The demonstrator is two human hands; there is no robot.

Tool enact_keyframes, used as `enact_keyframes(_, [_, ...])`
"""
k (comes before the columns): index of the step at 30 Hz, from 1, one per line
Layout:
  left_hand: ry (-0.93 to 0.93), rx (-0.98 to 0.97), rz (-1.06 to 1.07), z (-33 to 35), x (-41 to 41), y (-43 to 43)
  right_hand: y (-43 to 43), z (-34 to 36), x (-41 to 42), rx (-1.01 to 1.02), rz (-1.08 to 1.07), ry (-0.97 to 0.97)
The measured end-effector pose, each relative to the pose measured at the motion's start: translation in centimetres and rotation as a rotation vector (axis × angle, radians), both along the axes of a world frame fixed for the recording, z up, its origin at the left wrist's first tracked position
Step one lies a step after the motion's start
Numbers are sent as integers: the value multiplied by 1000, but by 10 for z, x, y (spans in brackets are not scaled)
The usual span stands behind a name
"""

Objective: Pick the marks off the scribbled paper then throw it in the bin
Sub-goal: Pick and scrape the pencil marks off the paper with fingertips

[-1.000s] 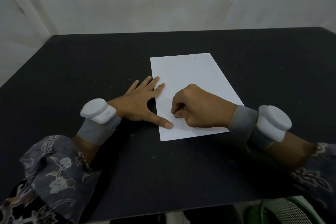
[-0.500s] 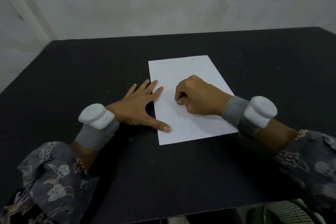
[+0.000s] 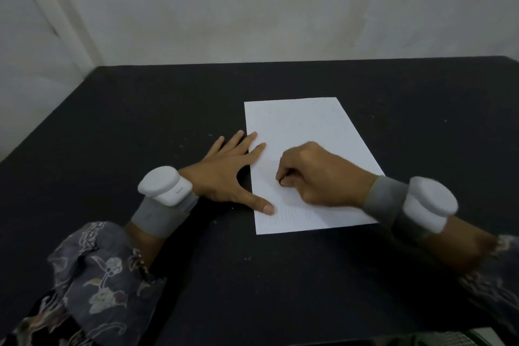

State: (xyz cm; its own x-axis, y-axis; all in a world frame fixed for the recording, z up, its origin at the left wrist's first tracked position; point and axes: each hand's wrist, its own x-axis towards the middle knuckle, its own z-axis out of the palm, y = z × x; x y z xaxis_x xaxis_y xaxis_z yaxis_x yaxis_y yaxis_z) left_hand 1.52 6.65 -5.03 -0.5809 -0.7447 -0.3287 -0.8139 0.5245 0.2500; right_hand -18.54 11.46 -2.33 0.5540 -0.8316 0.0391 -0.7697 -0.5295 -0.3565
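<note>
Head view: left hand point(image 3: 224, 174) spread flat pinning paper point(image 3: 303, 132); right hand point(image 3: 320, 177) pinches a small dark thing point(image 3: 281, 183) against it.

We see the paper point(image 3: 303, 132) lying flat on the table point(image 3: 140, 121), near its middle. The left hand point(image 3: 227, 174) rests on the table at the paper's left edge, fingertips overlapping it. The right hand point(image 3: 323, 177) rests on the paper's near half.
</note>
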Motion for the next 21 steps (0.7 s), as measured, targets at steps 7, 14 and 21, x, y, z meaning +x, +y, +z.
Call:
enact_keyframes(7, [-8,9,2,1,-2,2,-5,1,-9,1,-67,-59])
enact_keyframes(14, [-31,6,3,3,-2,-1,-12,-1,-16,-19,-108,-84])
enact_keyframes(21, [-26,-6,2,2,-1,-1,-13,-1,-19,-18,-101,-67])
